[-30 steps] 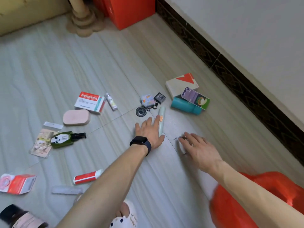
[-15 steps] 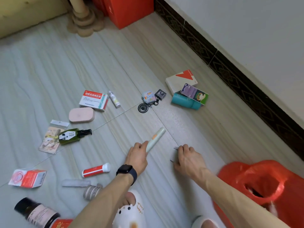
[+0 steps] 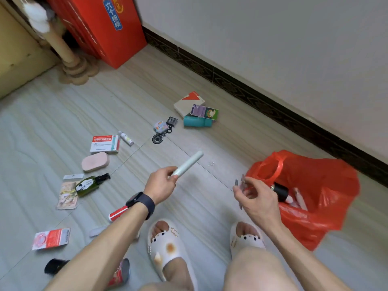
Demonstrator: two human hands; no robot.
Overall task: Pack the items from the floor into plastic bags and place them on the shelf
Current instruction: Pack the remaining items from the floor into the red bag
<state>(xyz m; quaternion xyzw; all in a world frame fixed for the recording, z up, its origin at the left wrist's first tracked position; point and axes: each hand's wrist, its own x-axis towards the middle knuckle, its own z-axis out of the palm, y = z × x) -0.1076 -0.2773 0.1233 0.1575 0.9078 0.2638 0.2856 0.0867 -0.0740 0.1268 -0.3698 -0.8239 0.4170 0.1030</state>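
The pale green tube (image 3: 187, 164) was off the floor, pinched at its lower end in the grip of the left hand (image 3: 160, 184) and slanting up to the right. The right hand (image 3: 255, 196) was curled around a small thin metal piece (image 3: 239, 186), too blurred to name, just beside the mouth of the red plastic bag (image 3: 319, 198). That bag lay open on the floor (image 3: 52, 114) near the wall, with a dark round cap and some pale things showing inside. More things lay loose on the floor to the left: a green pump bottle (image 3: 91, 184), a pink oval case (image 3: 95, 162), a red and white medicine box (image 3: 105, 143), a small white bottle (image 3: 125, 138) and a red and white tube (image 3: 117, 213) partly behind the left wrist. Farther off were a key ring (image 3: 162, 130) and a teal box (image 3: 197, 122) under a purple card. A black watch (image 3: 140, 201) sat on the left wrist, and both feet wore white slippers (image 3: 165, 242).
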